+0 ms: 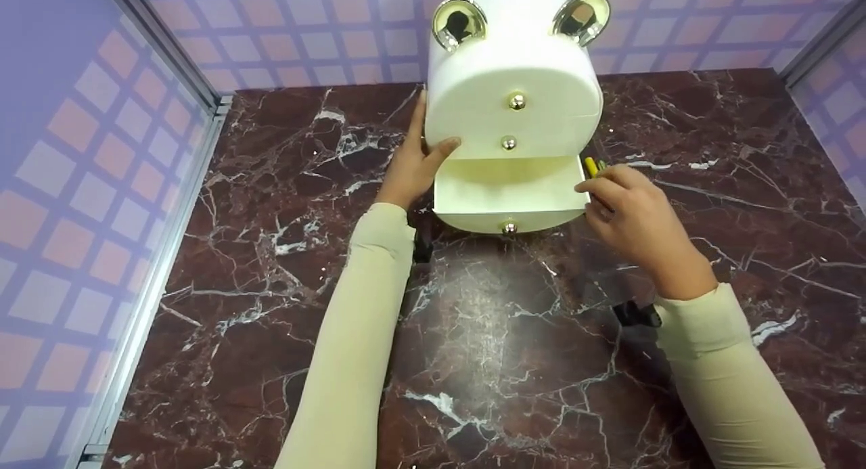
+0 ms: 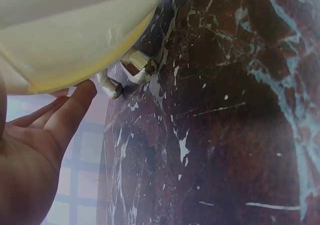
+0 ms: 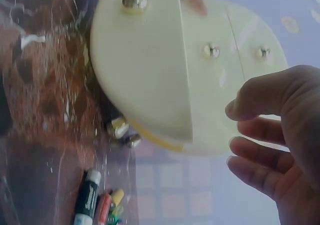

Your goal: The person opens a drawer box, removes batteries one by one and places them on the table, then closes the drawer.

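A white rounded drawer cabinet point(image 1: 473, 97) with gold ball knobs stands at the back of the table, its bottom drawer point(image 1: 511, 185) pulled out and showing a bare inside. My left hand point(image 1: 413, 168) rests against the cabinet's left side, fingers extended along it and thumb on the front. Beside the drawer's right edge is my right hand point(image 1: 632, 208), thumb and fingers loosely bent with nothing between them in the right wrist view. Behind it a yellow pen-like thing point(image 1: 591, 166) partly shows. Low in the right wrist view lie a black marker point(image 3: 88, 200) and a red marker point(image 3: 104, 208).
Two gold-rimmed round eye shapes, the left one point(image 1: 460, 24) and the right one point(image 1: 582, 17), top the cabinet. Small gold feet point(image 2: 137, 66) support it. The dark red marbled table point(image 1: 473, 361) meets checked wall panels point(image 1: 67, 252) at the left and back.
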Tool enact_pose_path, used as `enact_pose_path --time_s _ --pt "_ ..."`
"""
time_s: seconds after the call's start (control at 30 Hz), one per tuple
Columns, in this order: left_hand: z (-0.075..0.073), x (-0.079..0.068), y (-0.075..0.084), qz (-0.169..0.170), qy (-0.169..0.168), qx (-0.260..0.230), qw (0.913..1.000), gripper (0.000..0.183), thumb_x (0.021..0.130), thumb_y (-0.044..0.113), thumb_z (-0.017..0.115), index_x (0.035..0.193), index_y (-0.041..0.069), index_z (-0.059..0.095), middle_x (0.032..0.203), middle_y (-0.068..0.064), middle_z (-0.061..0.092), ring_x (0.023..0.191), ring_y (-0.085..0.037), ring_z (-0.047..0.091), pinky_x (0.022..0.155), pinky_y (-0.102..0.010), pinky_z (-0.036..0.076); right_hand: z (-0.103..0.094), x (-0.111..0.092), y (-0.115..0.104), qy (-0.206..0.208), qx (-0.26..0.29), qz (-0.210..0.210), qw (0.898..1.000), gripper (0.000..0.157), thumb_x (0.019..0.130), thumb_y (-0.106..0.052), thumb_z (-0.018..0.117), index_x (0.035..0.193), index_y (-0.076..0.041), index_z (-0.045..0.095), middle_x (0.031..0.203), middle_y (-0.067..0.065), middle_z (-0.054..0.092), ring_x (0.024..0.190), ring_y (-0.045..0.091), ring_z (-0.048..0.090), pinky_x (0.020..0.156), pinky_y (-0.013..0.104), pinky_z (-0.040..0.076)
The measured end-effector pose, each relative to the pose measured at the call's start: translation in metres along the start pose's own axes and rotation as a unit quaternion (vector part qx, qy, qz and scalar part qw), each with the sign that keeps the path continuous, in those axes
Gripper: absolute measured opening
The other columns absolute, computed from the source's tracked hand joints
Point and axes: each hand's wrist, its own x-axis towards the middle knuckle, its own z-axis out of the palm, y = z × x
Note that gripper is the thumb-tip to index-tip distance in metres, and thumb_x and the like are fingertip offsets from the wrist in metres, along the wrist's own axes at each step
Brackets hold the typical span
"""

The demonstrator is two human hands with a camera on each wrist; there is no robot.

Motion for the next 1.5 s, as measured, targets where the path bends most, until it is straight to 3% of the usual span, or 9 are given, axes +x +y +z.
enact_pose_path --time_s 0.2,0.6,0.83,1.17,1.37,1.5 --pt "0.001 0.001 0.0 -0.005 -0.001 0.008 1.0 0.093 0.084 0.068 0.056 0.151 0.051 -0.007 0.146 -0.022 0.047 0.122 -0.034 0.058 0.105 -0.048 0.045 0.005 -0.002 -0.013 -0.026 0.007 -0.019 0.999 0.029 0.076 0.003 0.07 0.104 -0.003 0.071 0.105 0.013 0.066 0.095 0.03 0.064 0.085 0.042 0.056" --pt "0.003 0.001 0.001 -0.011 0.0 0.003 0.9999 0.093 0.082 0.07 0.056 0.149 0.055 -0.007 0.148 -0.021 0.045 0.122 -0.034 0.057 0.105 -0.048 0.045 0.024 -0.004 -0.031 -0.047 0.032 -0.072 0.996 0.032 0.074 0.004 0.072 0.105 -0.006 0.072 0.106 0.011 0.066 0.093 0.025 0.063 0.084 0.037 0.056" --pt "0.002 0.001 0.002 -0.011 0.001 0.005 0.9999 0.094 0.082 0.069 0.056 0.15 0.053 -0.007 0.149 -0.021 0.042 0.125 -0.036 0.055 0.106 -0.051 0.044 0.038 -0.001 -0.041 -0.068 0.044 -0.127 0.989 0.023 0.081 0.0 0.071 0.103 -0.007 0.073 0.101 0.008 0.068 0.093 0.023 0.063 0.085 0.033 0.056" --pt "0.002 0.0 0.001 -0.003 0.001 0.002 1.0 0.093 0.085 0.066 0.057 0.151 0.05 -0.006 0.15 -0.022 0.042 0.126 -0.036 0.054 0.107 -0.049 0.043 0.06 0.0 -0.049 -0.116 -0.012 -0.158 0.981 0.02 0.088 -0.004 0.062 0.105 -0.006 0.071 0.107 0.009 0.066 0.1 0.027 0.063 0.085 0.039 0.057" --pt "0.001 -0.001 -0.001 0.001 0.001 -0.004 1.0 0.092 0.086 0.064 0.058 0.15 0.052 -0.007 0.143 -0.02 0.051 0.119 -0.028 0.059 0.105 -0.043 0.046 0.07 0.002 -0.049 -0.102 -0.043 -0.185 0.976 0.014 0.085 0.0 0.062 0.096 -0.003 0.07 0.101 0.009 0.064 0.091 0.028 0.058 0.078 0.037 0.054" --pt "0.001 -0.002 -0.003 0.005 -0.001 -0.01 0.9999 0.093 0.086 0.062 0.059 0.152 0.049 -0.005 0.138 -0.02 0.055 0.113 -0.025 0.062 0.101 -0.04 0.049 0.077 0.002 -0.049 -0.088 -0.075 -0.223 0.968 0.013 0.084 0.004 0.057 0.091 0.001 0.068 0.099 0.012 0.063 0.089 0.028 0.057 0.077 0.035 0.053"
